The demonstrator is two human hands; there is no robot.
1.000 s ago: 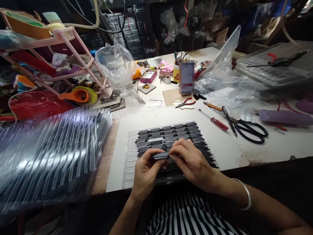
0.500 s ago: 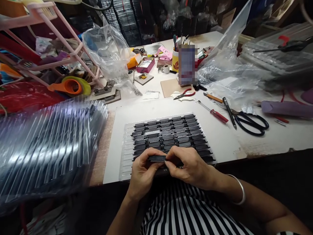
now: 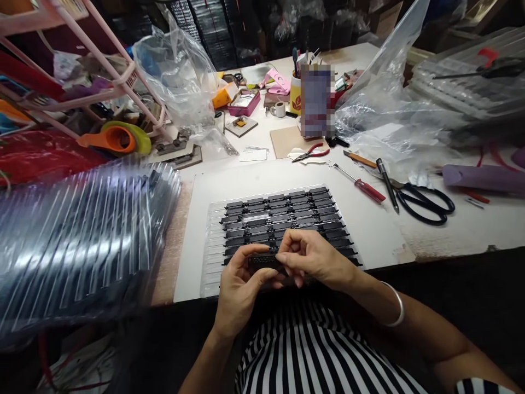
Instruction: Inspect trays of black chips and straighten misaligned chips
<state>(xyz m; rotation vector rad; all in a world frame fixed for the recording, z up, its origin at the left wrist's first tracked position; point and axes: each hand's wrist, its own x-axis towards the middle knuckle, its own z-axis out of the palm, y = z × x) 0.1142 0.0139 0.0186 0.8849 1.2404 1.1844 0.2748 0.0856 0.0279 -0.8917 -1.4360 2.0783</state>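
A clear plastic tray (image 3: 213, 241) lies on a white board at the table's near edge, filled with rows of long black connector strips (image 3: 283, 216). Over its near side, my left hand (image 3: 240, 287) and my right hand (image 3: 314, 260) together pinch one black connector strip (image 3: 264, 261), held level between their fingertips. The left fingers curl round its left end; the right thumb and fingers grip its right end. A silver bangle sits on my right wrist.
A tall stack of clear ribbed trays (image 3: 82, 241) stands at the left. Red screwdriver (image 3: 361, 185), pen (image 3: 385, 183), black scissors (image 3: 426, 202) and red pliers (image 3: 311, 153) lie to the right. Plastic bags (image 3: 180, 71), a pink rack (image 3: 82, 65) and a pen cup (image 3: 296, 96) crowd the back.
Both hands have drawn the strip slightly toward me and turned it in the fingers. The view has tilted down a little.
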